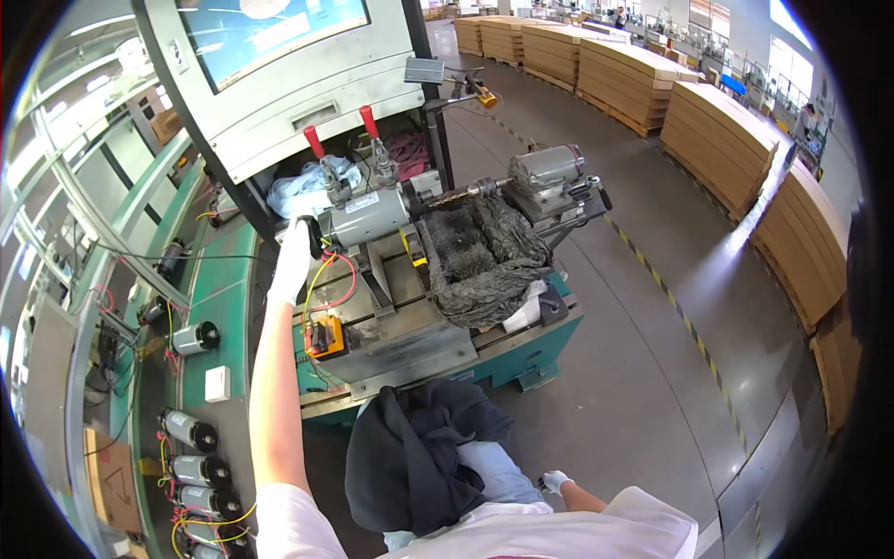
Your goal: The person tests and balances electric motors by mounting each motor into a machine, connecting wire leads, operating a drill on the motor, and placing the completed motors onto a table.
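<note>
A grey cylindrical electric motor (368, 220) lies clamped on the bench machine, held under two toggle clamps with red handles (315, 142). My left hand (292, 256), in a white glove, reaches up to the motor's black left end and has its fingers around it. Red and yellow wires (346, 279) hang from that end. At the right, a steel shaft (456, 194) lines up with the motor. My right hand (556, 480), also gloved, is low beside my body, its fingers closed at a small dark item that I cannot make out.
Below the shaft, a dark crumpled cloth (484, 252) holds metal shavings. An orange switch box (326, 337) sits on the bench front. Several similar motors (191, 430) stand on the green conveyor (223, 279) at left. Stacked brown boards (717, 140) line the right aisle.
</note>
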Motion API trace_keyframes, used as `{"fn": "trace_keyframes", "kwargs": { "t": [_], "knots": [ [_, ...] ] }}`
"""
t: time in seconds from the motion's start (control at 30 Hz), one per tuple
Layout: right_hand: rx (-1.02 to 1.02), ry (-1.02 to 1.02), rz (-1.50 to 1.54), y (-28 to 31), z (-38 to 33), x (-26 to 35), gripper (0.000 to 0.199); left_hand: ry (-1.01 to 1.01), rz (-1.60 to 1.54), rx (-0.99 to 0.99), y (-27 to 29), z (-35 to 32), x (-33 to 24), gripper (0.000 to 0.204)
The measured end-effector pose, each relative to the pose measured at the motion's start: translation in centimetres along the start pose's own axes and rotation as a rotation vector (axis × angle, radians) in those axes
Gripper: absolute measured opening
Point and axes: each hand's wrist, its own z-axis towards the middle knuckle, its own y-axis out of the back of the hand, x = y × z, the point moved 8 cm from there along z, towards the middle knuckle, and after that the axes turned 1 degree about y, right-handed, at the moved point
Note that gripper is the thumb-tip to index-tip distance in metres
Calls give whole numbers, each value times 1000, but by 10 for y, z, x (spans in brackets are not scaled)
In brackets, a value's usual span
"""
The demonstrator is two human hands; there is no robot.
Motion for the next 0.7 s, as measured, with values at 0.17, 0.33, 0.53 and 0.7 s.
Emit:
{"fn": "trace_keyframes", "kwargs": {
  "t": [0.17, 0.33, 0.53, 0.7],
  "knots": [
    [-54, 223, -565, 12, 17, 40, 32, 195, -279, -70, -10, 18, 57, 56],
    [-40, -167, 285, 22, 7, 80, 30, 367, -306, 23, -3, 25, 62, 56],
    [-196, 299, -298, 78, 34, 100, 27, 325, -447, -61, -9, 10, 47, 50],
    [-1022, 232, 576, 290, -1, 108, 32, 372, -663, -48, -11, 6, 30, 43]
  ]
}}
